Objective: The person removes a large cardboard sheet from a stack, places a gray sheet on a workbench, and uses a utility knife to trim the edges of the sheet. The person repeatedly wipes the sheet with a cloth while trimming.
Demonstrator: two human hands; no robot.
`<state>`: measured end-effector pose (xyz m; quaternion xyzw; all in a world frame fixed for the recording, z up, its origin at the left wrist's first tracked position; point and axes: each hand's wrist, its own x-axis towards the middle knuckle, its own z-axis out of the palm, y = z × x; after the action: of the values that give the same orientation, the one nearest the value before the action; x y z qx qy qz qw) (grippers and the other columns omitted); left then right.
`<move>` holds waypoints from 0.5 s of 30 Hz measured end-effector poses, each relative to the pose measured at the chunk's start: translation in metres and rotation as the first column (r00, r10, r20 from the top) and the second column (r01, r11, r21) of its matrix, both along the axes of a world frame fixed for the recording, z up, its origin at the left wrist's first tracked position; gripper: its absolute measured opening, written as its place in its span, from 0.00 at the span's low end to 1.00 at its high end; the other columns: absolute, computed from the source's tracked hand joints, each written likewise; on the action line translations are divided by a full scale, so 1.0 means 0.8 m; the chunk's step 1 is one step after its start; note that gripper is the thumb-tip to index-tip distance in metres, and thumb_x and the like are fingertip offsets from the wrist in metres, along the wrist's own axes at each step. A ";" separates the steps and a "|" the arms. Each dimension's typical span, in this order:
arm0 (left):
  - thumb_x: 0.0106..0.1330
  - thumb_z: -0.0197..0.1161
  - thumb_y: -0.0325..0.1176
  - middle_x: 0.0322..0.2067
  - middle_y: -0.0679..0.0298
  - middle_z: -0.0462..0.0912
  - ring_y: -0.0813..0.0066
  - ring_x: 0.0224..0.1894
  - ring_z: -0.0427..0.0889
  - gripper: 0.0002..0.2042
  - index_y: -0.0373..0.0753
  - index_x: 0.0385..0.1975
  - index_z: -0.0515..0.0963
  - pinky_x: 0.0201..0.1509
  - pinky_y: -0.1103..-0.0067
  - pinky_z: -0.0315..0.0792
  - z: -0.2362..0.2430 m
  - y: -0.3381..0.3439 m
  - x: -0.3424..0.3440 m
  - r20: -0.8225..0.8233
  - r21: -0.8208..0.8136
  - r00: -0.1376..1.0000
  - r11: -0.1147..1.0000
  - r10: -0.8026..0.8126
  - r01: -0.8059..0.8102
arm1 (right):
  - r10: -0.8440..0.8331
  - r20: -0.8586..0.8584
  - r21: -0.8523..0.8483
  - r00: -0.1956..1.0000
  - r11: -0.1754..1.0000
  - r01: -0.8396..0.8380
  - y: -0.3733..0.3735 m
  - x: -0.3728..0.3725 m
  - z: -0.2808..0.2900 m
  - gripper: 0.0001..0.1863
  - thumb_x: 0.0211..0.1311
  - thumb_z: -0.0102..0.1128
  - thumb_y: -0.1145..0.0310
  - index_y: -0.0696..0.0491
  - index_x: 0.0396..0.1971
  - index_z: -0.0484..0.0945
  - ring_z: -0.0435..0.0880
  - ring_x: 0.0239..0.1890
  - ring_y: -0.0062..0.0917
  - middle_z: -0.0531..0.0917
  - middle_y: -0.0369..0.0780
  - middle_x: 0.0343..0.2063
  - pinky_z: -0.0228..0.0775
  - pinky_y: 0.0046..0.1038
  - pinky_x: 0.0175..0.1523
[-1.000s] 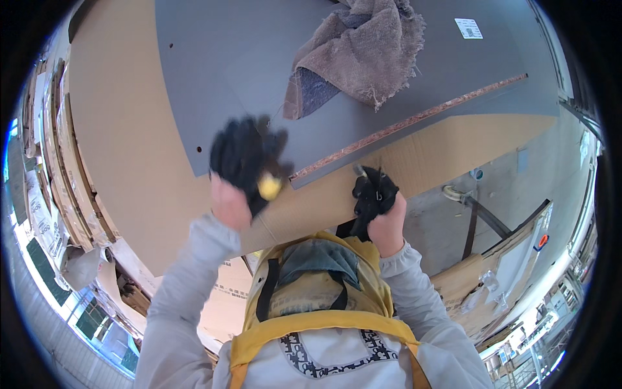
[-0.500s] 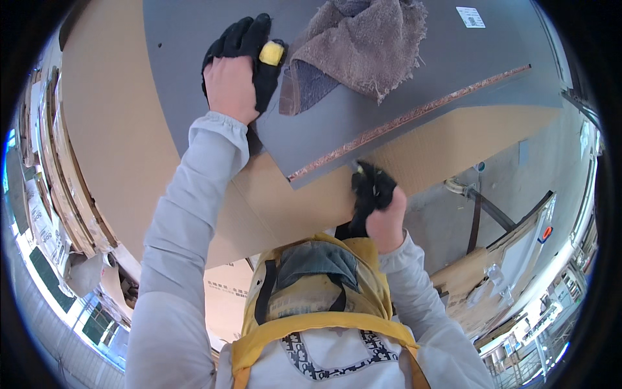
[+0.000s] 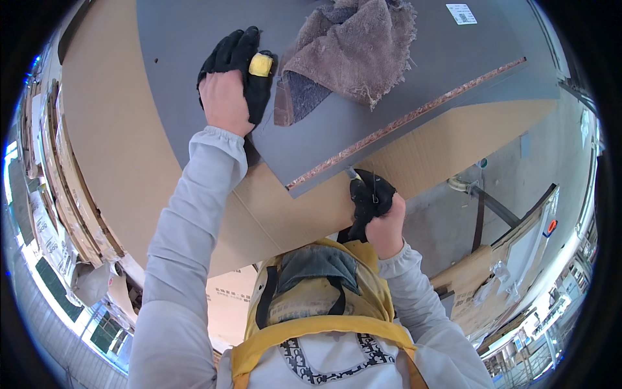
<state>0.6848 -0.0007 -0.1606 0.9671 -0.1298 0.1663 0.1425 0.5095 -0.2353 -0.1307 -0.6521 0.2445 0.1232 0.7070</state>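
My left hand (image 3: 234, 78), in a black glove with bare pink back and a yellow patch on one finger, lies on the grey panel (image 3: 194, 39), fingers extended, left of a crumpled frayed brown-grey towel (image 3: 346, 48). My right hand (image 3: 371, 204), also gloved, is closed around a small tool (image 3: 354, 174), mostly hidden, whose pale tip points toward the panel's near edge. A raised strip of raw chipboard edge (image 3: 405, 122) runs diagonally along the panel's near side, with a cardboard sheet (image 3: 278, 220) beneath.
Stacked wrapped boards (image 3: 74, 181) stand at the left. At the right are a metal leg frame (image 3: 492, 207) above a concrete floor and boards with loose plastic (image 3: 499, 272). My yellow apron (image 3: 324, 292) fills the bottom middle. A white label (image 3: 461, 14) is on the panel.
My left hand has moved up the grey panel to beside the towel, slightly lower now than half a second ago. The panel has shifted a little leftward. My right hand has stayed near its edge.
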 end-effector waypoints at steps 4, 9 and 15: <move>0.57 0.61 0.35 0.34 0.51 0.79 0.49 0.37 0.75 0.10 0.34 0.30 0.74 0.43 0.63 0.65 0.000 -0.002 0.000 0.091 -0.066 0.995 0.997 -0.040 0.046 | 0.048 0.132 -0.119 0.990 0.992 -0.032 -0.006 -0.001 -0.018 0.07 0.60 0.62 0.76 0.60 0.37 0.79 0.73 0.19 0.14 0.78 0.34 0.21 0.64 0.20 0.21; 0.56 0.60 0.35 0.42 0.51 0.79 0.48 0.42 0.76 0.13 0.34 0.38 0.78 0.45 0.62 0.66 0.000 -0.004 -0.003 0.112 -0.137 0.994 0.990 -0.014 0.029 | 0.142 0.032 -0.031 0.989 0.989 -0.141 0.002 -0.018 0.001 0.09 0.64 0.56 0.77 0.60 0.42 0.79 0.71 0.22 0.12 0.77 0.31 0.24 0.63 0.17 0.25; 0.57 0.60 0.35 0.44 0.51 0.80 0.48 0.43 0.76 0.15 0.36 0.43 0.79 0.48 0.63 0.66 0.008 0.002 -0.009 -0.221 0.054 0.971 0.995 0.089 -0.079 | 0.168 0.027 0.010 0.985 0.986 -0.168 0.033 -0.015 -0.003 0.05 0.56 0.62 0.80 0.61 0.33 0.79 0.75 0.24 0.19 0.79 0.41 0.21 0.67 0.24 0.31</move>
<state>0.6775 0.0011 -0.1546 0.9872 -0.0759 0.0597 0.1271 0.4978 -0.2091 -0.1330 -0.6677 0.1786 0.1752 0.7011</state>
